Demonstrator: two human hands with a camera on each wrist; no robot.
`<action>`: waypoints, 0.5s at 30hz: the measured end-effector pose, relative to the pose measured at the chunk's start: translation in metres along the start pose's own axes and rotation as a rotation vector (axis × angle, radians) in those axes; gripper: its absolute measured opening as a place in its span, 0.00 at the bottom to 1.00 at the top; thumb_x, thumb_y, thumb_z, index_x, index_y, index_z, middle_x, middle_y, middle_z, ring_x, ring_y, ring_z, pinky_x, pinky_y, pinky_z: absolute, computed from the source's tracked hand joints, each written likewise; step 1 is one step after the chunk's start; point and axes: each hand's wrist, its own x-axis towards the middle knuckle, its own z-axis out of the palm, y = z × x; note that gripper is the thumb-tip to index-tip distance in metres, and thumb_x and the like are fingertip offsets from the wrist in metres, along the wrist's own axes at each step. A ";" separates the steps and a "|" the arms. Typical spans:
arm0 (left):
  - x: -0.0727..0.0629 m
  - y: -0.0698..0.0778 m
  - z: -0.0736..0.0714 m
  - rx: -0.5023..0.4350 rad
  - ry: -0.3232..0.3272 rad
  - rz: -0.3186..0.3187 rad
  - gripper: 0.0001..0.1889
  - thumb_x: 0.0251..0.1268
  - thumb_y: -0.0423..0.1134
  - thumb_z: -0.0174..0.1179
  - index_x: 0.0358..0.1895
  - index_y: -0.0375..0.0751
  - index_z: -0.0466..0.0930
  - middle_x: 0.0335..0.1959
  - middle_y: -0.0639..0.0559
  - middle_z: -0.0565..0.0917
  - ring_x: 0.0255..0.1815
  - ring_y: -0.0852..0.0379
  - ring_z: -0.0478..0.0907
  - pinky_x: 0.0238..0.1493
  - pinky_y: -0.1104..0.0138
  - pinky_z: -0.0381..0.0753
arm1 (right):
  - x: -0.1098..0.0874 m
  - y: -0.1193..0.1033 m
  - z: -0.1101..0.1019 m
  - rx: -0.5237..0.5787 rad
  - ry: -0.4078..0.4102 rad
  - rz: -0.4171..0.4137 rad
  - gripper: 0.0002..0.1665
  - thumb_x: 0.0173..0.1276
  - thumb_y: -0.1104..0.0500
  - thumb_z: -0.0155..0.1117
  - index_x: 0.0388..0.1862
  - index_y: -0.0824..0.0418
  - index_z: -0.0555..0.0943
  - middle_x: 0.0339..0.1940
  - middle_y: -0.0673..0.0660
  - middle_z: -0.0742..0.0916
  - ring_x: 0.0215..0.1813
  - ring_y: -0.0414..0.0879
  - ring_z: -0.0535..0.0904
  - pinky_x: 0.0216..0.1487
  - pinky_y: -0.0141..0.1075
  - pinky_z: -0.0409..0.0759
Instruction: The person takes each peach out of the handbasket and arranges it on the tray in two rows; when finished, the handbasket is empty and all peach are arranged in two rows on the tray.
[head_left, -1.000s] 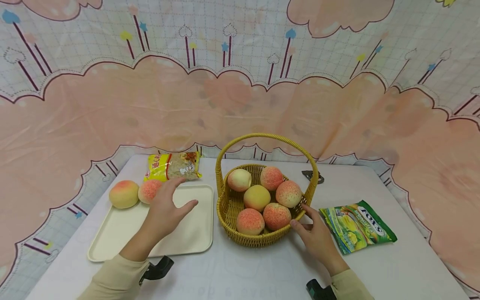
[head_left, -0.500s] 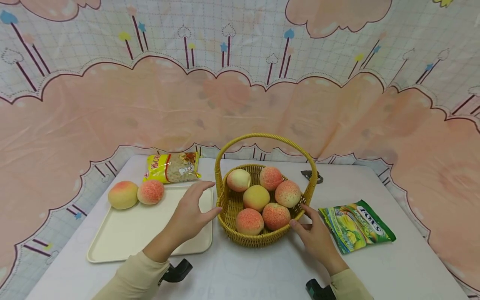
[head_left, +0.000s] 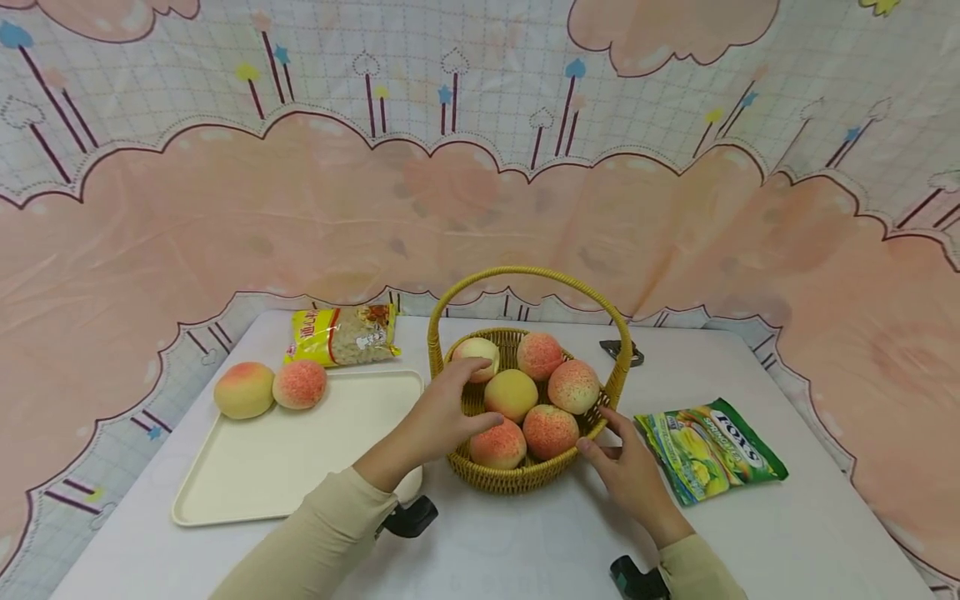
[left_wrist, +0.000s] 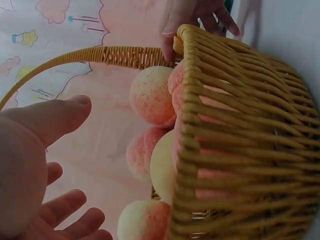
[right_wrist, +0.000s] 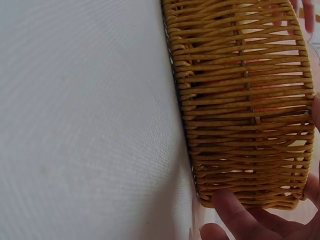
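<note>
The left hand (head_left: 435, 421) is spread pretty wide, thumb well apart from the fingers, and nothing's being held in it — it's poised over the left side of the wicker basket (head_left: 517, 482), with a gap shown between fingertips and fruit in the left wrist view. The basket's rim is gripped on the other side by the right hand (head_left: 637, 475), thumb and fingers bent in around the edge.

Between the two sets of fingers, six peaches (head_left: 512, 393) are bunched in the basket, under its tall arched handle (head_left: 536, 271). Left of the left fingers, a cream tray (head_left: 285, 467) is laid out, two more peaches (head_left: 245, 392) parked side by side at its far corner. Beyond that, a yellow food bag (head_left: 345, 335) can be seen. Just right of the right fingers there's a green FOX'S bag (head_left: 712, 450); a small dark object (head_left: 622, 353) is half hidden past the handle.
</note>
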 end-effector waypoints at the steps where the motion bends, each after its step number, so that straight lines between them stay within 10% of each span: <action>1: 0.004 0.002 0.002 -0.014 -0.016 -0.007 0.37 0.58 0.38 0.74 0.70 0.35 0.67 0.66 0.40 0.72 0.67 0.41 0.70 0.67 0.48 0.68 | 0.000 0.000 0.000 0.001 0.000 0.000 0.42 0.74 0.46 0.62 0.78 0.61 0.58 0.74 0.73 0.65 0.57 0.62 0.80 0.45 0.45 0.84; 15: 0.044 0.023 0.031 -0.083 -0.126 -0.069 0.38 0.62 0.43 0.70 0.74 0.38 0.64 0.72 0.43 0.67 0.72 0.45 0.63 0.69 0.51 0.65 | 0.001 -0.002 -0.002 0.009 -0.013 0.037 0.44 0.73 0.43 0.62 0.78 0.60 0.58 0.75 0.72 0.65 0.58 0.61 0.80 0.45 0.44 0.84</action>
